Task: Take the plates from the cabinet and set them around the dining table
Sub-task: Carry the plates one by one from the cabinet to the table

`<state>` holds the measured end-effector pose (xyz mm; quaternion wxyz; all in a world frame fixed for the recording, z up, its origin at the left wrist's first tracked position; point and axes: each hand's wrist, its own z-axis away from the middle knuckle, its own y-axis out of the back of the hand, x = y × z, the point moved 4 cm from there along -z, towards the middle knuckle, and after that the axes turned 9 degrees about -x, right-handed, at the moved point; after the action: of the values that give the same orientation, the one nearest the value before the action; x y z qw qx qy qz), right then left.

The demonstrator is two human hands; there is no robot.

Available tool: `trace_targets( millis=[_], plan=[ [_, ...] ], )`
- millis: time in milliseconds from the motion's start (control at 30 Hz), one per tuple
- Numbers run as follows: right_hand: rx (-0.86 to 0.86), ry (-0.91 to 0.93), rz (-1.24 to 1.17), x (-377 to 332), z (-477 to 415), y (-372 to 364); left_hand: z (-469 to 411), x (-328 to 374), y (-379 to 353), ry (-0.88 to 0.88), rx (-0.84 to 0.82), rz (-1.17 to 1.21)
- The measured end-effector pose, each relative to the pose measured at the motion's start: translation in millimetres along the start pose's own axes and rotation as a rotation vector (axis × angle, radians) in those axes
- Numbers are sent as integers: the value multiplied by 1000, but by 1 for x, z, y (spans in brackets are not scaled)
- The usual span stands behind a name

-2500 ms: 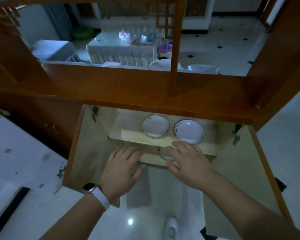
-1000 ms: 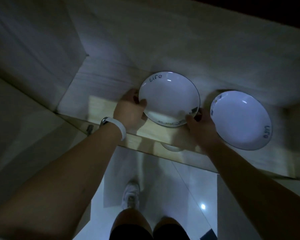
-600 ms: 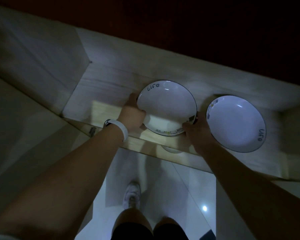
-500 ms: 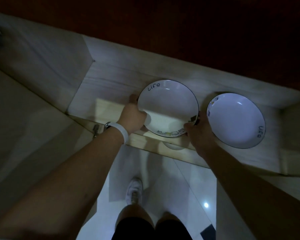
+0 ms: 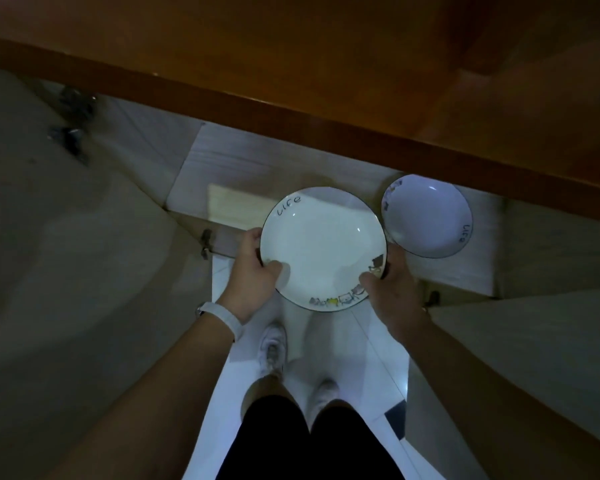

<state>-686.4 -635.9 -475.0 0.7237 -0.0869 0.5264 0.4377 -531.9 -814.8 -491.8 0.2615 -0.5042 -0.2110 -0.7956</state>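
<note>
**Plate (image 5: 321, 249) held by 2 grips at the cabinet shelf**

The plate is in the middle of my view. It is white with a thin dark rim. It has the word "Life" on its far left side and a row of little cartoon animals along its near edge.

My left grip (image 5: 253, 275) holds the plate's left edge. The thumb lies on top of the rim, and the other fingers go under the plate where I cannot see them. My right grip (image 5: 392, 289) holds the near right edge the same way, thumb on top.

The far part of the plate is over the front of the pale shelf (image 5: 243, 174). The near part sticks out over the shiny floor (image 5: 371, 358). I cannot tell if the plate touches the shelf.

1 second plate (image 5: 426, 216) lies on the shelf, just beside the first one on its right. It says "Life" too.

The brown wood cabinet (image 5: 291, 109) runs across above the shelf. A white band (image 5: 222, 317) is on the left wrist. 2 white shoes (image 5: 272, 348) stand on the floor below the plate.
</note>
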Motion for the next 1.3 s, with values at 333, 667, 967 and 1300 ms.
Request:
trace_targets(
  millis=[333, 667, 967, 1300],
  plan=[
    [-99, -79, -84, -29, 122, 45, 138, 42, -33, 15, -63, 153],
    [86, -44, -126, -89, 207, 135, 201, 160, -92, -174, -208, 179],
    [371, 29, -313, -136, 262, 204, 190, 250, -149, -304, -436, 170],
    [768, -3, -477, -125, 340, 220, 190, 289, -219, -234, -882, 48]
  ],
)
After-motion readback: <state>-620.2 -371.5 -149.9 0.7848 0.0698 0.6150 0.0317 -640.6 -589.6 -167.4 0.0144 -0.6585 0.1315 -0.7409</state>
